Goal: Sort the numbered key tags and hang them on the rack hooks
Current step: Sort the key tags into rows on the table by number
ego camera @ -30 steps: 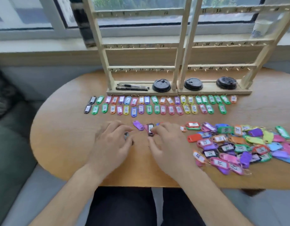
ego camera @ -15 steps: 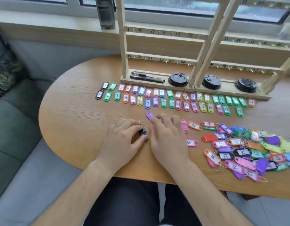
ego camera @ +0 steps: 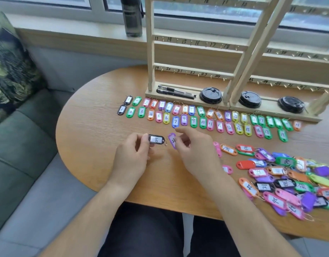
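My left hand [ego camera: 131, 154] pinches a black key tag [ego camera: 156, 139] by its left end, label up, a little above the table. My right hand [ego camera: 194, 147] pinches a purple key tag [ego camera: 172, 140] just to the right of it. Two rows of coloured numbered tags [ego camera: 202, 117] lie sorted in front of the wooden rack [ego camera: 189, 71]. The rack's numbered hooks hold no tags where I can see them. A loose pile of mixed tags [ego camera: 282, 175] lies at the right of the table.
Two black pens [ego camera: 175, 91] and three black cup lids [ego camera: 211, 95] rest on the rack's base. A dark bottle [ego camera: 132, 17] stands on the windowsill. A grey sofa with a patterned cushion [ego camera: 9, 67] lies left of the round wooden table [ego camera: 89, 115].
Both hands lifted from the table, each now holding a tag: black in the left, purple in the right. The view has shifted left and down.
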